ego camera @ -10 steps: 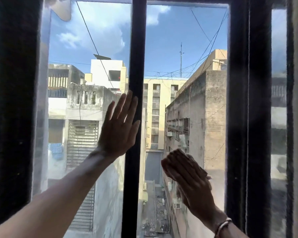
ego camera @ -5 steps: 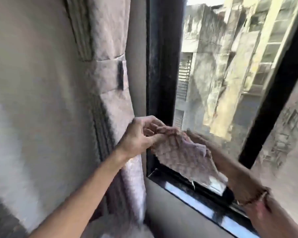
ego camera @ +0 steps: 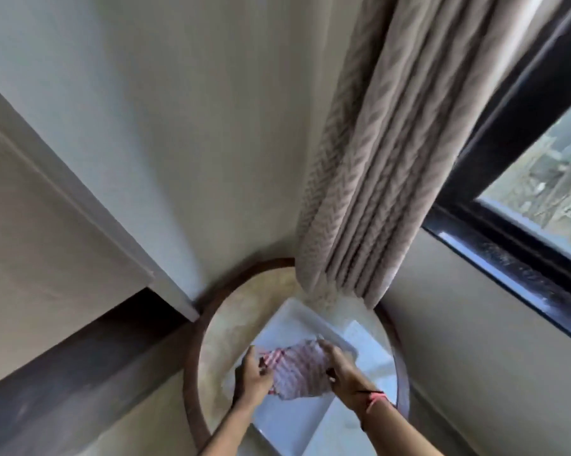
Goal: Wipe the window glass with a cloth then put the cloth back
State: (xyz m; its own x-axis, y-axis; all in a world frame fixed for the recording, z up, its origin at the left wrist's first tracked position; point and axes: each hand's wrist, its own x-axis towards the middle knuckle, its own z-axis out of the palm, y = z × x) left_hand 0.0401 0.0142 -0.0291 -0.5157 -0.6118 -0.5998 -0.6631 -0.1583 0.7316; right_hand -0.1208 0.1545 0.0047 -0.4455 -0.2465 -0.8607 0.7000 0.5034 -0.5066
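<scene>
Blur: the whole view is smeared, so the pattern on the cloth (ego camera: pixel 297 370) reads only as pinkish stripes.
Hidden: the lower end of the curtain (ego camera: pixel 369 179) covers the far edge of the round table (ego camera: pixel 221 327); both forearms run off the bottom edge.
Cloth: held between the two hands over the white tray (ego camera: pixel 287 419) on the table; it appears to touch the tray, though the blur leaves that unsure.
Left hand (ego camera: pixel 253 378): fingers closed on the cloth's left edge.
Right hand (ego camera: pixel 341 366): fingers pinched on the cloth's right edge; a red thread sits at the wrist.
Window (ego camera: pixel 540 179): only a corner of dark frame and glass shows at right.
Change: half a second ago the hands held the cloth at the window sill; now they are down at the tray.
</scene>
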